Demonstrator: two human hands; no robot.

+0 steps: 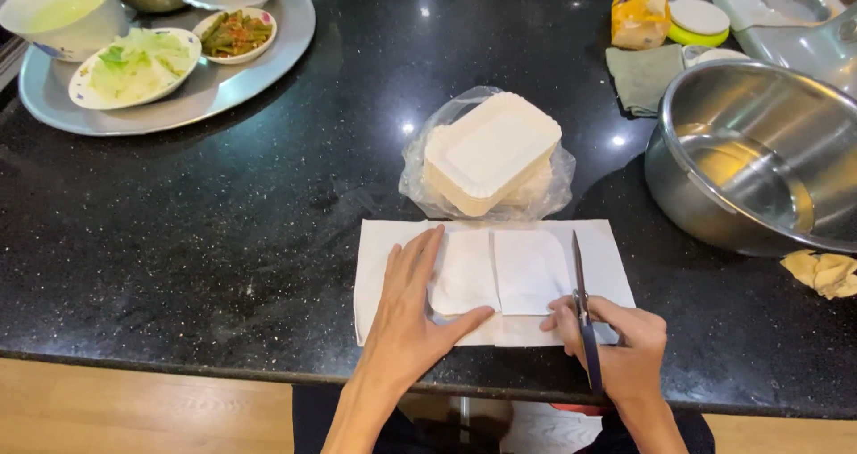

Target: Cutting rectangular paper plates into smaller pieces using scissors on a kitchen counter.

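Note:
My left hand [406, 316] lies flat, fingers apart, pressing on a white paper sheet [607, 258] at the near edge of the black counter. Two smaller white squares [504, 271] rest on the sheet between my hands. My right hand [625, 342] grips a pair of dark-handled scissors [582, 307], with the blades pointing away from me over the sheet's right part. Just beyond the sheet sits a stack of white paper trays [491, 150] on a clear plastic bag.
A large steel mixing bowl [759, 155] stands at the right, a crumpled yellow cloth [826, 271] beside it. A round metal tray [170, 106] with bowls of food sits at the far left. A green cloth [643, 74] and yellow bag [638, 16] lie behind.

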